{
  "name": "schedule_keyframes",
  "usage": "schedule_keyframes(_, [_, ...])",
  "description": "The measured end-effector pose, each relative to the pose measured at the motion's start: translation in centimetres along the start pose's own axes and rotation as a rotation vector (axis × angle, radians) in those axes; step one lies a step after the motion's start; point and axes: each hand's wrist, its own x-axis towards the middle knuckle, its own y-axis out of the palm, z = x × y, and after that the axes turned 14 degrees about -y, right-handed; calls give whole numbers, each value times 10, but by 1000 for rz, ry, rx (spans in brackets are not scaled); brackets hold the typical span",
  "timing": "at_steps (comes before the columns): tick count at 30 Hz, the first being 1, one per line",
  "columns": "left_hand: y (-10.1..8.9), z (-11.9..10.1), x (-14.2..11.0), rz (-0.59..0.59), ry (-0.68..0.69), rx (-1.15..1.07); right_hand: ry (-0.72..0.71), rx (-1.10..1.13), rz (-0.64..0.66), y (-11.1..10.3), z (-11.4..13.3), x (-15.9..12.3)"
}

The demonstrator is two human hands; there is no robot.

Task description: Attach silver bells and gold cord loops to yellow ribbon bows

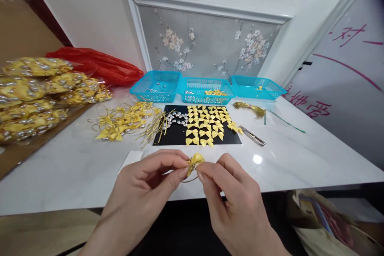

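Over the table's front edge, my left hand (150,184) pinches a small yellow ribbon bow (197,159) between thumb and forefinger. My right hand (235,192) is closed at the bow's other side, its thumb and forefinger pressed together on a thin gold cord (189,180) that loops below the bow. The fingertips hide part of the bow and where the cord meets it. Beyond my hands lies a black mat (174,138) with rows of yellow bows (205,124), a cluster of silver beads (177,119) and loose gold cords (155,126).
Three blue baskets (156,97) stand along the wall. Yellow bows with cords (126,120) are heaped left of the mat. Metal tweezers (252,135) and a gold cord bundle (249,108) lie to the right. Filled clear bags (33,96) and a red bag (99,64) are at left.
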Motion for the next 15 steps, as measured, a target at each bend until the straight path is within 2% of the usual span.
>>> schedule_keyframes(7, [0, -3, 0, 8, -51, 7, 2, -1, -1, 0, -1, 0])
schedule_keyframes(11, [0, -2, 2, 115, -121, -55, -1, -1, -19, 1, -2, 1])
schedule_keyframes(15, [0, 1, 5, 212, -275, -212, -4, -3, -29, 2, -3, 1])
